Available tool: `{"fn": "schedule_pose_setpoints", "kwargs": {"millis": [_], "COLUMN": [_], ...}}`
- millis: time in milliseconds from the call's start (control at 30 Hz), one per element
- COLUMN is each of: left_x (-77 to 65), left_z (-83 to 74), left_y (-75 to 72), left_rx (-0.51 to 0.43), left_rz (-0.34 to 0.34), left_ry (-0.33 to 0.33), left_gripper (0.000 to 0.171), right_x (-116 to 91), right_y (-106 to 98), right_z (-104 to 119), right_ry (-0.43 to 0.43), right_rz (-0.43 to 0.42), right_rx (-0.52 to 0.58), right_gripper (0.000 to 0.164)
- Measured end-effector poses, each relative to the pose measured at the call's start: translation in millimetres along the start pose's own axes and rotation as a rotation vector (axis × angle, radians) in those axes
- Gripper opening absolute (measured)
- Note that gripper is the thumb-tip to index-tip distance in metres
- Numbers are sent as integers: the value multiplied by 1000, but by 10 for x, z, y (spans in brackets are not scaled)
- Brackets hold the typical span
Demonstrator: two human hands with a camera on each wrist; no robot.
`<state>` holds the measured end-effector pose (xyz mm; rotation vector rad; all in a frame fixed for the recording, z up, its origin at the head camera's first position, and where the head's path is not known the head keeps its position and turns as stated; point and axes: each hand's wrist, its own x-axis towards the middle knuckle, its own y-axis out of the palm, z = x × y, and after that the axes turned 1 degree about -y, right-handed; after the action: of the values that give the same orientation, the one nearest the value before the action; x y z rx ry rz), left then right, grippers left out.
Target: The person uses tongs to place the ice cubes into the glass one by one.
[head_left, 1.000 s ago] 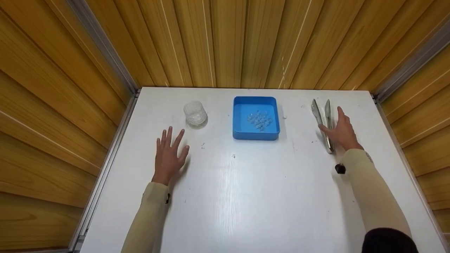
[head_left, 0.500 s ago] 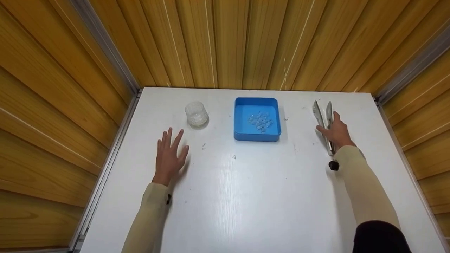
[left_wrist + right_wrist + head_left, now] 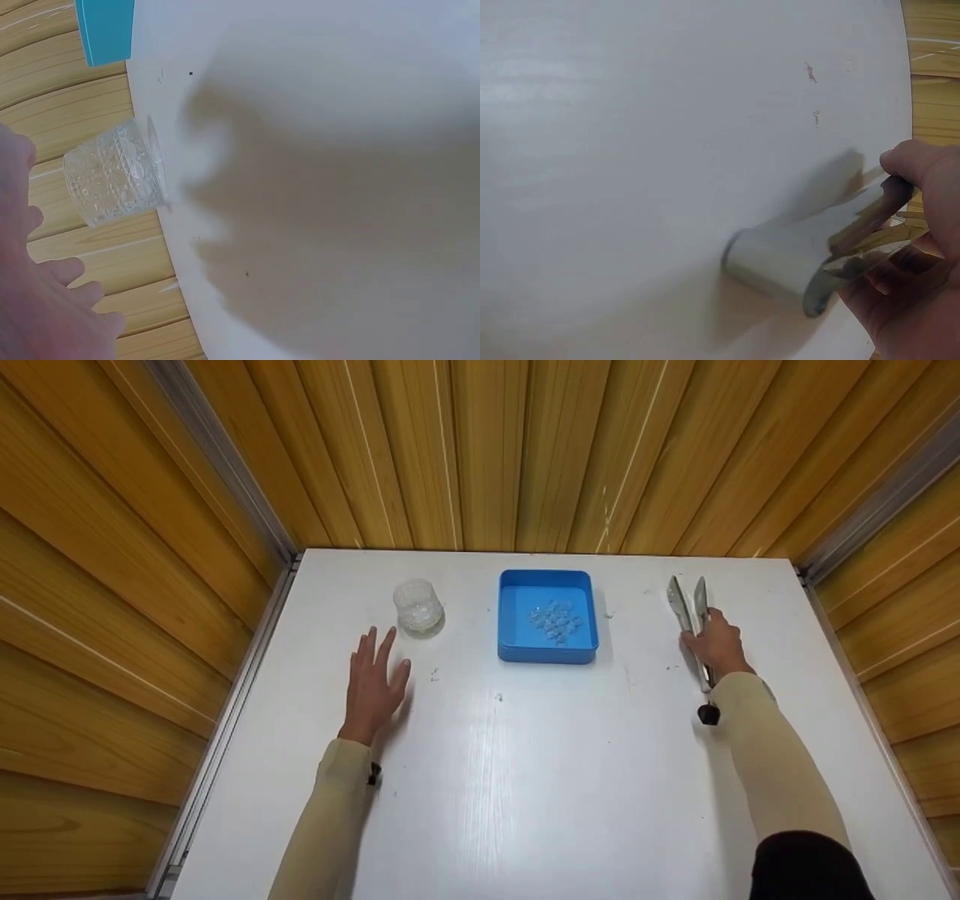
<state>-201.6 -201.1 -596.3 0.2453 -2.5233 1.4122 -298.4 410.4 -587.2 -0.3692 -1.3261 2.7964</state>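
Metal tongs (image 3: 681,604) lie at the right of the white table, arms spread and tips toward the back wall. My right hand (image 3: 721,643) grips them round the middle, thumb on one arm and fingers on the other. The right wrist view shows the hinge end of the tongs (image 3: 780,259) near the tabletop. On the left, my left hand (image 3: 373,686) hovers with fingers extended, just short of a textured clear glass (image 3: 418,606). That glass (image 3: 116,174) stands upright, apart from the fingers in the left wrist view.
A blue square tray (image 3: 547,652) sits at the back centre of the table (image 3: 525,780), with several small clear pieces (image 3: 555,620) inside. Tiny specks dot the tabletop. Wood-look panels (image 3: 487,450) rise behind and at both sides.
My right hand has moved left onto the tongs, and its thumb and fingers have closed round them. My left hand has shifted slightly right, nearer the glass.
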Motion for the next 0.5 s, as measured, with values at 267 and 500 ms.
{"fn": "schedule_pose_setpoints", "kwargs": {"millis": [267, 500], "left_x": [156, 371], "left_z": [-31, 5], "left_y": [135, 261], "left_rx": [-95, -295], "left_rz": [26, 9], "left_ry": [-64, -160], "left_gripper": [68, 78], "right_x": [-41, -90], "right_y": [-24, -74], "right_z": [9, -21], "right_ry": [-17, -15], "right_rz": [-51, -46], "right_rx": [-26, -66], "right_gripper": [70, 67]}}
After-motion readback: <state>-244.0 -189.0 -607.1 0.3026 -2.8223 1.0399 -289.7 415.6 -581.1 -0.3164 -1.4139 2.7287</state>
